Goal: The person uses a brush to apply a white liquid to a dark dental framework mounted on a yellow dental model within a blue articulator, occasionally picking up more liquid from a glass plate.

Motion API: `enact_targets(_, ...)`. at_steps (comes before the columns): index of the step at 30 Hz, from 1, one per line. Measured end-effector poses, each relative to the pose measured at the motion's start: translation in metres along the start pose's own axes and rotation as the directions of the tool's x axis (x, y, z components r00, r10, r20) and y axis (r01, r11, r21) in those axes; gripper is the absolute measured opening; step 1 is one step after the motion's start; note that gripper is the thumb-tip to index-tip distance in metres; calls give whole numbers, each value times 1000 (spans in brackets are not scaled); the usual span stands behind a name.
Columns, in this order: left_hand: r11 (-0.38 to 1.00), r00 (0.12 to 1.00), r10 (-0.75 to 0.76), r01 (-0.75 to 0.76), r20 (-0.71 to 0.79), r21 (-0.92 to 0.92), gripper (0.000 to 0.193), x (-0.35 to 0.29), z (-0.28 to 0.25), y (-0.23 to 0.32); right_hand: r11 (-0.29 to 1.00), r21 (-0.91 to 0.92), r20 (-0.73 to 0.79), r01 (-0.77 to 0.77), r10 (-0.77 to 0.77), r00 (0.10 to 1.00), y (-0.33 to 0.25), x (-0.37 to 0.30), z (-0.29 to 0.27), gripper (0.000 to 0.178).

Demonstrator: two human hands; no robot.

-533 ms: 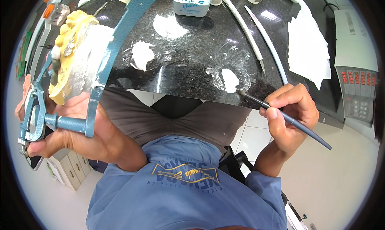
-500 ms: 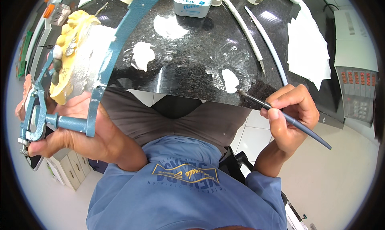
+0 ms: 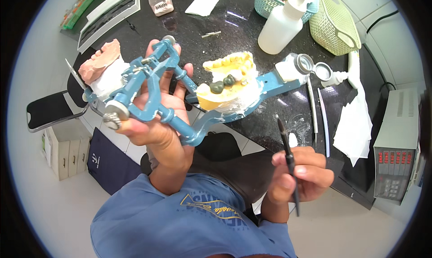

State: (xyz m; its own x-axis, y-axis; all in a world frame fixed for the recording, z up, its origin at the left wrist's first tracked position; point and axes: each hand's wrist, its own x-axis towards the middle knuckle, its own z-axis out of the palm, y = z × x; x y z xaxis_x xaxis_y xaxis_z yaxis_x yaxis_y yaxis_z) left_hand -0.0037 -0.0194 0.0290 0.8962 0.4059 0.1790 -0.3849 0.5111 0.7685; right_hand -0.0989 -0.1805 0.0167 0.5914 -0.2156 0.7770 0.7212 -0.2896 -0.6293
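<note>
My left hand grips a blue dental articulator, thumb on its knurled knob and the other fingers behind the frame. A yellow tooth model is fixed to one arm with white plaster, dark grey crowns and a whitish tooth along its near side. A pink model hangs from the opposite arm, swung away to the left. My right hand pinches a thin dark brush, bristles pointing up, apart from the yellow model. Behind the brush, a white paste patch lies on the black countertop.
A white squeeze bottle and baskets, one green, stand at the far right. White paper and two thin tools lie on the right, beside a grey device. An orange-capped jar stands at the back.
My left hand has carried the articulator right and turned it, bringing the dark crowns into fuller view. The brush has lifted off the white paste and now points up. The view has shifted left.
</note>
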Motion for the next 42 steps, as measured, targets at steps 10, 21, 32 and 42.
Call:
enact_targets(10, 1000, 998, -24, 23, 61, 11, 122, -1, -6, 0, 978, -192, -22, 84, -90, 996, 10, 7, 30, 28)
enact_targets(21, 995, 1000, -19, 17, 18, 99, 131, -6, 7, 3, 979, -190, 12, 67, -66, 998, 10, 8, 29, 36)
enact_targets(32, 995, 998, 0, -6, 66, 97, 130, -4, 0, -1, 980, -193, 7, 57, -57, 998, 10, 9, 31, 34)
enact_targets(42, 991, 1000, -15, 14, 0, 133, 131, -7, 11, 3, 981, -187, -1, 54, -55, 998, 10, 9, 31, 35)
